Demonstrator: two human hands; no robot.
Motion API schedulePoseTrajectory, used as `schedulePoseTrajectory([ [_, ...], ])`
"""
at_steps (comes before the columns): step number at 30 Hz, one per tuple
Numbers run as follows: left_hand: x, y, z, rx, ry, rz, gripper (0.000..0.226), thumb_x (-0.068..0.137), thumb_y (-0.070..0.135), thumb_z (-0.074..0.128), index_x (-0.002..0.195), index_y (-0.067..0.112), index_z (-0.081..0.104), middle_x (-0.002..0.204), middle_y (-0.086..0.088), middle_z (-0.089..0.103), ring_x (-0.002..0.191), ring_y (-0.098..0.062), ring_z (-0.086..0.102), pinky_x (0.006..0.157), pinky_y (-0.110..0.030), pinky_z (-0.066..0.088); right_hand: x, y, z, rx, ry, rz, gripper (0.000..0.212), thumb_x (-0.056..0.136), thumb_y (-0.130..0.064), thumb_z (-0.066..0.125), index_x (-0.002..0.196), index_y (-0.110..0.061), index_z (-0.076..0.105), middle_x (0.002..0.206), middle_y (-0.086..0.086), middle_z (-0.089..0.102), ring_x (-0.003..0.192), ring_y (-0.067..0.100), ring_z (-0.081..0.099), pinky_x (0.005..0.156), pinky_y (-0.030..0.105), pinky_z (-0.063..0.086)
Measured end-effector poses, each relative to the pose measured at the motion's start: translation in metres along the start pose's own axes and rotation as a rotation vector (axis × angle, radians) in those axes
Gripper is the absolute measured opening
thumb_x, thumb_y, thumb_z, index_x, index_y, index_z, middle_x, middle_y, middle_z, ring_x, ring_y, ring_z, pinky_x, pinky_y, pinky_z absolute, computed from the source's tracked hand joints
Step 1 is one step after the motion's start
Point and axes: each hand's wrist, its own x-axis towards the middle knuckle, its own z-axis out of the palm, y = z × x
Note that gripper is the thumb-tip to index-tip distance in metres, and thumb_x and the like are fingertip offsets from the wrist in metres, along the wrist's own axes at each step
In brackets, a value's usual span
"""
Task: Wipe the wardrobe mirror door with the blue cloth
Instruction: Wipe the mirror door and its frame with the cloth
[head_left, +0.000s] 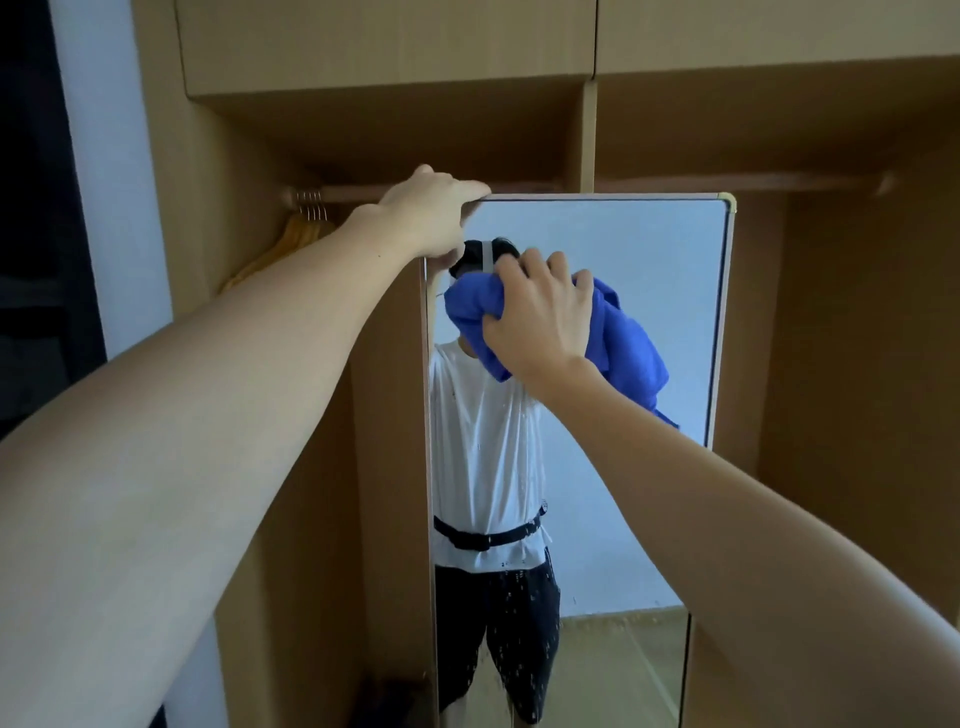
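Right hand (540, 312) bunching blue cloth (623, 343) against mirror door (649, 260), wooden wardrobe (389, 47)

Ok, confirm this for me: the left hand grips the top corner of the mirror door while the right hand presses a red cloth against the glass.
Not quite. The cloth is blue, not red. The head view shows the right hand bunching the blue cloth against the glass of the mirror door, while the left hand grips its top corner.
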Motion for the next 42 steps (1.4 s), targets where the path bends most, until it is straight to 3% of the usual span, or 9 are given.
schedulePoseTrajectory([
  [2, 0.001, -0.002, -0.001, 0.011, 0.011, 0.025, 0.067, 0.091, 0.004, 0.056, 0.15, 0.028, 0.035, 0.137, -0.011, 0.052, 0.118, -0.033, 0.051, 0.085, -0.044, 0.049, 0.019, 0.002, -0.008, 0.013, 0.072, 0.035, 0.024, 0.074, -0.025, 0.061, 0.098, -0.019, 0.06, 0.096, 0.004, 0.06, 0.089, 0.03, 0.052, 0.076, 0.045, 0.037],
  [6, 0.002, -0.006, -0.001, -0.008, 0.031, 0.042, 0.063, 0.092, 0.005, 0.051, 0.148, 0.028, 0.037, 0.13, -0.01, 0.055, 0.111, -0.033, 0.053, 0.077, -0.04, 0.046, 0.024, -0.006, 0.001, -0.009, -0.022, 0.016, 0.029, 0.079, -0.028, 0.063, 0.107, -0.02, 0.06, 0.106, 0.005, 0.06, 0.099, 0.031, 0.052, 0.084, 0.047, 0.038],
  [13, -0.003, -0.005, 0.0, -0.055, -0.001, -0.004, 0.079, 0.083, -0.001, 0.058, 0.15, 0.032, 0.033, 0.136, -0.008, 0.052, 0.113, -0.033, 0.055, 0.085, -0.047, 0.053, -0.017, -0.017, 0.005, 0.038, -0.129, -0.083, 0.022, 0.071, -0.023, 0.063, 0.092, -0.017, 0.063, 0.093, 0.004, 0.061, 0.088, 0.03, 0.053, 0.077, 0.045, 0.038],
  [18, 0.003, -0.007, 0.001, -0.052, 0.014, 0.01, 0.065, 0.093, 0.005, 0.052, 0.148, 0.034, 0.035, 0.133, -0.007, 0.054, 0.11, -0.032, 0.054, 0.076, -0.043, 0.05, 0.026, -0.008, -0.01, 0.056, 0.037, 0.039, 0.027, 0.077, -0.028, 0.061, 0.102, -0.021, 0.06, 0.102, 0.004, 0.059, 0.094, 0.03, 0.051, 0.079, 0.044, 0.037],
  [24, -0.001, -0.007, 0.004, -0.099, 0.011, -0.016, 0.081, 0.082, -0.002, 0.059, 0.151, 0.033, 0.033, 0.14, -0.006, 0.049, 0.118, -0.033, 0.052, 0.082, -0.044, 0.05, -0.014, -0.02, 0.02, -0.07, -0.077, -0.064, 0.027, 0.073, -0.022, 0.068, 0.099, -0.019, 0.065, 0.099, 0.007, 0.06, 0.091, 0.034, 0.052, 0.08, 0.048, 0.04],
  [29, 0.0, -0.004, 0.006, -0.127, 0.025, -0.039, 0.082, 0.081, -0.007, 0.055, 0.149, 0.034, 0.035, 0.136, -0.006, 0.051, 0.115, -0.032, 0.052, 0.083, -0.046, 0.053, -0.02, -0.026, 0.004, 0.059, -0.201, -0.027, 0.022, 0.075, -0.025, 0.06, 0.096, -0.021, 0.065, 0.095, 0.002, 0.06, 0.091, 0.029, 0.052, 0.077, 0.041, 0.033],
  [33, 0.002, -0.003, 0.006, -0.134, 0.036, -0.042, 0.078, 0.084, -0.002, 0.058, 0.149, 0.034, 0.035, 0.138, -0.006, 0.05, 0.117, -0.031, 0.05, 0.079, -0.043, 0.05, 0.004, -0.029, -0.01, 0.027, -0.019, -0.028, 0.026, 0.077, -0.024, 0.059, 0.103, -0.025, 0.062, 0.102, 0.004, 0.059, 0.095, 0.031, 0.051, 0.078, 0.044, 0.035],
  [37, 0.002, -0.002, 0.007, -0.109, 0.044, -0.05, 0.08, 0.084, -0.006, 0.055, 0.15, 0.033, 0.033, 0.141, -0.006, 0.047, 0.12, -0.032, 0.049, 0.074, -0.04, 0.045, -0.007, -0.034, 0.007, 0.011, -0.093, -0.076, 0.03, 0.075, -0.02, 0.062, 0.105, -0.023, 0.066, 0.101, 0.006, 0.06, 0.093, 0.034, 0.052, 0.079, 0.048, 0.039],
  [42, 0.0, -0.002, 0.01, -0.134, 0.047, -0.057, 0.083, 0.082, -0.007, 0.057, 0.149, 0.034, 0.034, 0.142, -0.006, 0.047, 0.122, -0.033, 0.049, 0.087, -0.046, 0.052, -0.048, -0.04, 0.018, 0.082, -0.153, -0.046, 0.051, 0.07, -0.03, 0.026, 0.095, -0.016, 0.069, 0.094, 0.006, 0.064, 0.089, 0.033, 0.055, 0.074, 0.044, 0.038],
])
